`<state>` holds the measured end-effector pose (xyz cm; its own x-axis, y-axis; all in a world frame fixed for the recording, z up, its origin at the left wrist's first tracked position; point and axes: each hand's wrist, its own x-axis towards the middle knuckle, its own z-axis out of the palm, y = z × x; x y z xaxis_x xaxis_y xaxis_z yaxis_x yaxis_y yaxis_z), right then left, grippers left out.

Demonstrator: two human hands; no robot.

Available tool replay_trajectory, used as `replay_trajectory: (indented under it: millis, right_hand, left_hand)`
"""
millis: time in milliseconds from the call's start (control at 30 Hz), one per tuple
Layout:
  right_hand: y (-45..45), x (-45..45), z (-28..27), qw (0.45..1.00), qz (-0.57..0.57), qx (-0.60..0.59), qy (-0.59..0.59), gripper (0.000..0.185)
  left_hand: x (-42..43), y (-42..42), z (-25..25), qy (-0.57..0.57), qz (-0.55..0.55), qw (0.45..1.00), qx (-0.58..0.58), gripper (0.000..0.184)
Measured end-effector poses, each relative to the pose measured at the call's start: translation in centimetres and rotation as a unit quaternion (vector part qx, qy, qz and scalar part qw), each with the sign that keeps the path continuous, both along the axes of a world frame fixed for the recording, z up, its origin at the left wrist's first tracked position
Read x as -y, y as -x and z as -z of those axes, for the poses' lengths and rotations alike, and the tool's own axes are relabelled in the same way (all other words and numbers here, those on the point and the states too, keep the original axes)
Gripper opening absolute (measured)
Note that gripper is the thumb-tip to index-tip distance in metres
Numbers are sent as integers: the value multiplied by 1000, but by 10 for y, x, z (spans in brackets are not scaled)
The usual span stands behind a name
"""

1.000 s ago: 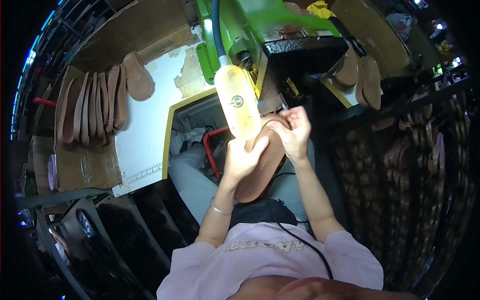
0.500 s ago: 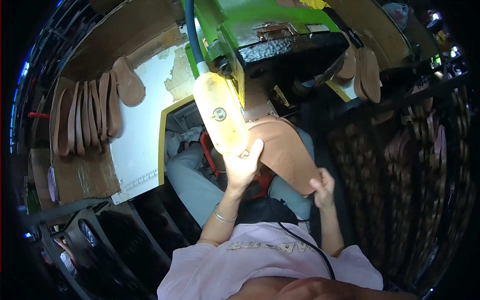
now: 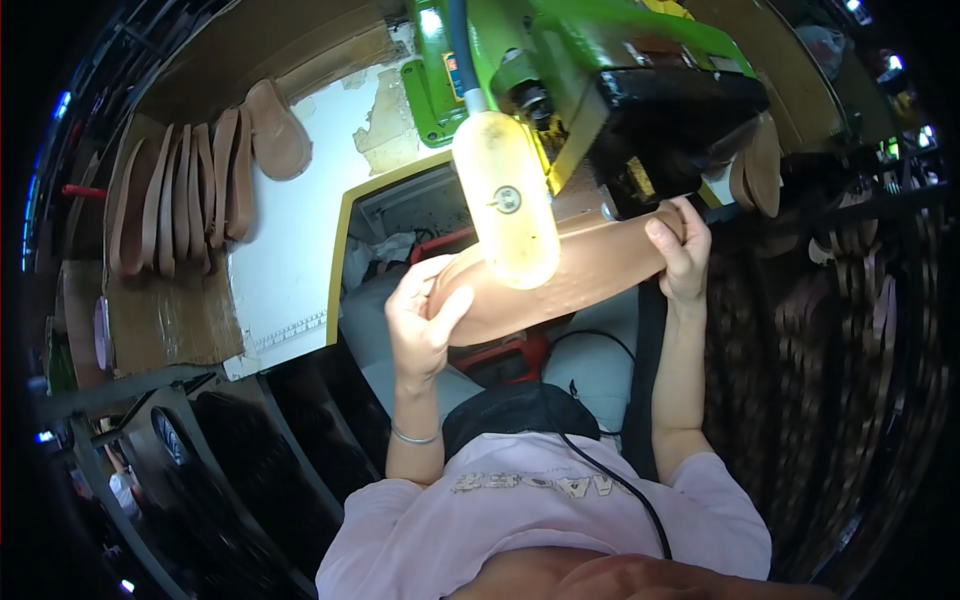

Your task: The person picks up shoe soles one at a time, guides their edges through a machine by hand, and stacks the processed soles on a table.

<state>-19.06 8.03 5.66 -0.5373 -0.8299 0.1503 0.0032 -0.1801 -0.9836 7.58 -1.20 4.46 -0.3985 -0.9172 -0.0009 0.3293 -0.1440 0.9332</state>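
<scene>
A tan shoe insole [image 3: 600,275] is held lengthwise across my lap, below the machine's black head [image 3: 685,120]. My left hand [image 3: 422,315] grips its left end, thumb on the face toward me. The other end is pinched by my right hand [image 3: 683,252], close to the black head and touching the insole's upper corner. A lit yellowish lamp [image 3: 505,200] hangs in front and covers part of the insole. Whether the insole's far edge touches the machine is hidden.
Several similar insoles [image 3: 180,200] stand in a row on cardboard at the left, and one [image 3: 277,130] lies by them. More insoles [image 3: 757,175] are at the right. The green machine [image 3: 650,45] rises ahead. A white tabletop [image 3: 285,270] has a yellow-edged cutout. Dark racks flank me.
The insole has turned from a steep slant to nearly level. My left hand moved left to its end, and my right hand rose toward the machine. The view has shifted slightly.
</scene>
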Motion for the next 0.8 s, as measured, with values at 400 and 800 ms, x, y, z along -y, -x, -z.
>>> replay_trajectory:
  millis: [400,800]
  right_hand:
    - [-67,31,12,994,-101,40,28,40]
    - [-61,26,5,975,-41,-200,-83,49]
  left_hand:
    - [-19,-90,50,-108,22,993,35,19]
    - [-89,-11,95,-16,268,938,217,42]
